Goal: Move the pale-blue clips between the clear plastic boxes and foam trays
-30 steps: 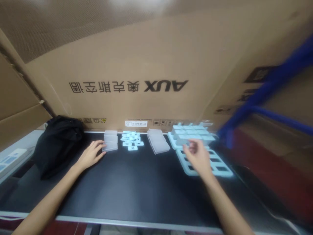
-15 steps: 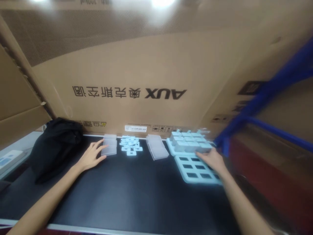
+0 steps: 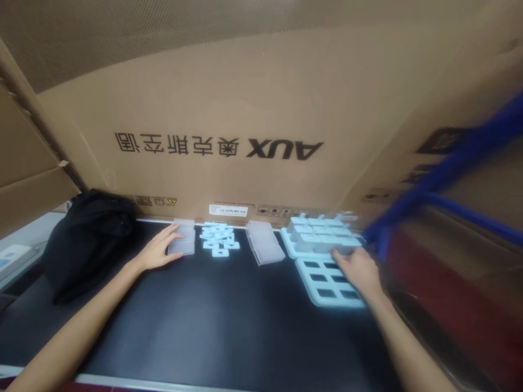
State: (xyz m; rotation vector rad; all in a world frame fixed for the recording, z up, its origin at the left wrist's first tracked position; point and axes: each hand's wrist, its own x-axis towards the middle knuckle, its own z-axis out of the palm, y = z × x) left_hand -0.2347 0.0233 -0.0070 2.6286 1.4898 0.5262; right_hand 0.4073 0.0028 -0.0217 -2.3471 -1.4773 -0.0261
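My left hand (image 3: 160, 249) is spread, with its fingertips against a translucent three-section plastic case (image 3: 186, 238). To the right of it lies a pile of small light blue plates with square holes (image 3: 219, 235). A second stack of translucent cases (image 3: 265, 243) sits further right. My right hand (image 3: 360, 268) is closed around the front right corner of a group of light blue boxes (image 3: 314, 241), thumb on the front face, most other fingers hidden. These boxes stand in rows on a light blue frame. In front of them lies a flat light blue frame with square openings (image 3: 312, 294).
A black table (image 3: 229, 326) carries everything. Behind it rises a large printed cardboard box (image 3: 212, 92). A black cloth bag (image 3: 92, 245) lies at the left, near a white box (image 3: 14, 258). Blue metal bars (image 3: 445, 166) slant up on the right.
The view has tilted slightly down and shifted a little. Both hands remain at the same things, and no object has visibly moved on the table.
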